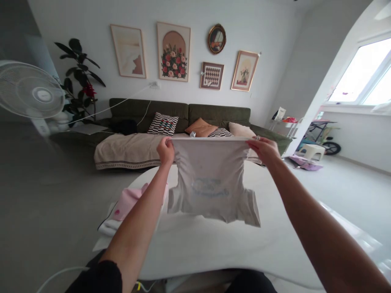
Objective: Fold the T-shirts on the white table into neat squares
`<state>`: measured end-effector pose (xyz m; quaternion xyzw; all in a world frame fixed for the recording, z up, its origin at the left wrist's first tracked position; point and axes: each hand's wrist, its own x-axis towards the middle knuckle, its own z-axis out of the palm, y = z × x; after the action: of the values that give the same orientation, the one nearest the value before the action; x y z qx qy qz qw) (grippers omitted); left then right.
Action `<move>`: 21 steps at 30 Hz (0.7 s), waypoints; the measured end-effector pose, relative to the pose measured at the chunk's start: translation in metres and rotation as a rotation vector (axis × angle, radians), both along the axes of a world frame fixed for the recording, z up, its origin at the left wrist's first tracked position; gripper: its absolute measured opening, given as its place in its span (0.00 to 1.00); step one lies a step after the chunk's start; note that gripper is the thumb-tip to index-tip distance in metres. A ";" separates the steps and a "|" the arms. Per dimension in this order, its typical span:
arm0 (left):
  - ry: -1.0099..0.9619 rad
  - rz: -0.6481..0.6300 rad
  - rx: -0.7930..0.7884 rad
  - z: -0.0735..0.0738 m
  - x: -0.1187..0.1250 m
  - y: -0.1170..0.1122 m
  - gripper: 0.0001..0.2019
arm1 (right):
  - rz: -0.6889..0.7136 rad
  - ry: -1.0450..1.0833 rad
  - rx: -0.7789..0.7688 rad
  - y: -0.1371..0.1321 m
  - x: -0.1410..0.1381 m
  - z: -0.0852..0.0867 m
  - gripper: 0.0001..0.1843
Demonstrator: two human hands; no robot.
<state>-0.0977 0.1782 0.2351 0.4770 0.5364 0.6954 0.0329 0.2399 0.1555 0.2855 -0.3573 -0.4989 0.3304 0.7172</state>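
Two hem corners of a pale short-sleeved shirt (210, 171) are being pinched near mid-frame: the left hand (165, 150) is grasping one just left of centre, and the right hand (264, 147) is grasping the other to the right, each grip closing on cloth. The shirt is hanging upside down below and between both grips, its hem stretching taut and nearly straight, its sleeves spreading at the bottom above the white table (195, 248); whether the fabric is touching the tabletop, I cannot tell. The thin, soft cloth is wrinkling along its sides, and faint bluish lettering is showing in its lower half. The smooth table is curving at its edges. Toward the lower left, a soft pink garment (128, 203) is lying over a white cloth (108, 228) with dark edging. Beyond, a beige throw (128, 148) with a patterned border is draping over a dark green sofa (220, 112).
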 end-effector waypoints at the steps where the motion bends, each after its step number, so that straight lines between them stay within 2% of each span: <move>1: 0.035 -0.014 0.095 0.015 -0.003 -0.004 0.12 | 0.003 0.009 0.015 -0.003 0.005 0.014 0.07; 3: 0.114 -0.083 0.246 0.037 -0.006 -0.026 0.13 | 0.013 0.020 0.052 -0.016 0.019 0.028 0.08; 4: 0.149 -0.135 0.268 0.040 -0.005 -0.042 0.13 | 0.015 0.021 0.060 -0.024 0.027 0.027 0.09; 6: 0.211 -0.263 0.177 0.031 0.001 -0.077 0.13 | 0.010 0.018 0.029 -0.039 0.040 0.006 0.11; 7: 0.244 -0.329 0.085 0.018 0.005 -0.094 0.12 | 0.005 0.016 -0.003 -0.045 0.046 -0.013 0.11; 9: 0.278 -0.414 -0.088 -0.021 0.015 -0.124 0.10 | -0.014 0.011 -0.104 -0.054 0.055 -0.063 0.12; 13: 0.440 -0.582 -0.330 -0.117 0.033 -0.162 0.08 | -0.106 -0.095 -0.472 -0.066 0.072 -0.175 0.14; 15: 0.515 -0.670 -0.487 -0.159 0.040 -0.177 0.10 | -0.158 -0.190 -0.638 -0.072 0.081 -0.221 0.13; 17: 0.569 -0.742 -0.637 -0.191 0.045 -0.191 0.11 | -0.192 -0.262 -0.737 -0.080 0.091 -0.256 0.12; 18: 0.595 -0.785 -0.695 -0.202 0.047 -0.198 0.12 | -0.208 -0.296 -0.771 -0.083 0.096 -0.268 0.11; 21: 0.629 -1.006 -0.824 -0.219 0.052 -0.203 0.08 | -0.279 -0.419 -0.855 -0.093 0.106 -0.287 0.06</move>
<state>-0.0461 -0.0246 0.0165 0.7927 0.4546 0.1668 0.3703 0.3460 0.0620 -0.0013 -0.7415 -0.3996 0.3274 0.4281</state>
